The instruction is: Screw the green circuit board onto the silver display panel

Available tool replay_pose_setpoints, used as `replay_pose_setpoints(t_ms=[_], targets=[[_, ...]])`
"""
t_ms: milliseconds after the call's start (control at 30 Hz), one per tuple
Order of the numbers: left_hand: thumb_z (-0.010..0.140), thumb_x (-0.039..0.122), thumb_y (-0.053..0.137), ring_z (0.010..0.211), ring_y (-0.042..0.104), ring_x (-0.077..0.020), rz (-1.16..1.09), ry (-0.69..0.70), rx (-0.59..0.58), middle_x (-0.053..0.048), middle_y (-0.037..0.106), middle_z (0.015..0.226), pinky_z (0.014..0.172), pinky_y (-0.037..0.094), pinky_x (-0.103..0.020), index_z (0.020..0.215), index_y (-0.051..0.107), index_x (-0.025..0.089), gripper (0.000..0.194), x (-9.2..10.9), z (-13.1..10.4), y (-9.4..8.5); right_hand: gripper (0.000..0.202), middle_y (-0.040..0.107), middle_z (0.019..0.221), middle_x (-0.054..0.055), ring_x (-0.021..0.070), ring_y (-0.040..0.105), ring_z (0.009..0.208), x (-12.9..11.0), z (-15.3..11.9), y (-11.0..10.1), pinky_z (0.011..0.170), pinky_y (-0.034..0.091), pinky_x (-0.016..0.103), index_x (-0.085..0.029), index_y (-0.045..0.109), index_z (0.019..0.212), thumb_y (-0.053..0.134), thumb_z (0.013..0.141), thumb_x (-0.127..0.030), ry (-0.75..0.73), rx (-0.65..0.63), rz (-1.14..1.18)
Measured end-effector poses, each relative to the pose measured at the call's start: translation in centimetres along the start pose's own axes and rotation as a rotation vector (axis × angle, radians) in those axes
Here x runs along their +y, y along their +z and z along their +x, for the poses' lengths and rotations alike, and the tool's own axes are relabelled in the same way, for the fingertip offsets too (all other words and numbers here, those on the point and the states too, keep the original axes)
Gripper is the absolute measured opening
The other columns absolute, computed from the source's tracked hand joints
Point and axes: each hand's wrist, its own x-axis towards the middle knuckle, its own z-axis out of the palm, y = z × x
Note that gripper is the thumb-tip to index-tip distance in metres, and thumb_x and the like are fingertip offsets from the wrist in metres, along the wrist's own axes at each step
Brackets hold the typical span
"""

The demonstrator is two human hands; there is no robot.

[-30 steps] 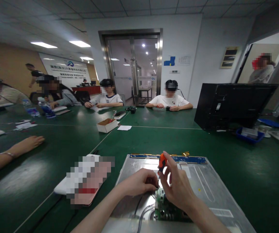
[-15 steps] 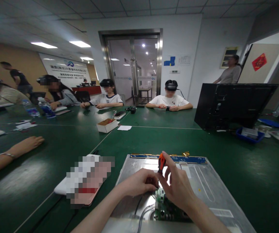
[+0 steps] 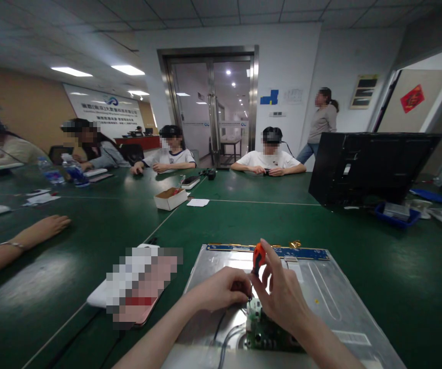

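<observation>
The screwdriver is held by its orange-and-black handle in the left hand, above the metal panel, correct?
Not the left hand: the head view shows the right hand holding the screwdriver by that handle, above the metal panel.

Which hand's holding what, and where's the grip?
Right hand: orange-and-black screwdriver, by its handle. Left hand: curled beside the screwdriver's lower end, near the circuit board; can't tell if it grips anything.

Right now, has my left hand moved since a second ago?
No; your left hand shows no clear shift against the green circuit board.
</observation>
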Motion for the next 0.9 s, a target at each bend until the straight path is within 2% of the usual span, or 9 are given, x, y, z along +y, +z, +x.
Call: replay_pose_setpoints(t_ms=[133, 433, 767, 900], targets=[[0.071, 0.013, 0.064, 0.072, 0.055, -0.0153, -0.009, 0.013, 0.002, 0.002, 0.062, 0.075, 0.068, 0.044, -0.024, 0.080, 0.066, 0.018, 0.010, 0.14, -0.01, 0.00, 0.063, 0.063, 0.063, -0.004, 0.0131, 0.053, 0.040, 0.13, -0.05, 0.03, 0.042, 0.035, 0.023, -0.021, 0.020, 0.155, 0.047, 0.098, -0.026, -0.021, 0.007, -0.005], [0.071, 0.011, 0.063, 0.073, 0.056, -0.0152, -0.024, 0.024, -0.020, 0.002, 0.063, 0.077, 0.071, 0.044, -0.025, 0.084, 0.067, 0.017, 0.014, -0.31, 0.00, 0.09, 0.068, 0.067, 0.069, -0.001, 0.0129, 0.054, 0.044, 0.00, -0.08, -0.22, 0.043, 0.035, 0.023, -0.021, 0.013, 0.157, 0.044, 0.097, -0.021, -0.003, -0.038, 0.060], [0.072, 0.013, 0.065, 0.072, 0.055, -0.0151, -0.029, 0.011, -0.001, 0.002, 0.061, 0.074, 0.068, 0.042, -0.024, 0.080, 0.066, 0.017, 0.009, 0.11, -0.02, 0.00, 0.061, 0.061, 0.060, -0.005, 0.0135, 0.053, 0.039, 0.22, -0.03, 0.17, 0.042, 0.033, 0.024, -0.020, 0.016, 0.156, 0.043, 0.101, -0.027, -0.043, 0.016, -0.021], [0.071, 0.013, 0.066, 0.072, 0.054, -0.0154, -0.023, 0.024, -0.001, 0.002, 0.061, 0.074, 0.068, 0.042, -0.024, 0.080, 0.065, 0.017, 0.010, 0.11, 0.02, -0.08, 0.061, 0.061, 0.061, -0.005, 0.0141, 0.055, 0.040, 0.12, 0.03, 0.08, 0.043, 0.035, 0.024, -0.022, 0.019, 0.155, 0.044, 0.100, -0.025, -0.046, 0.020, -0.040]])
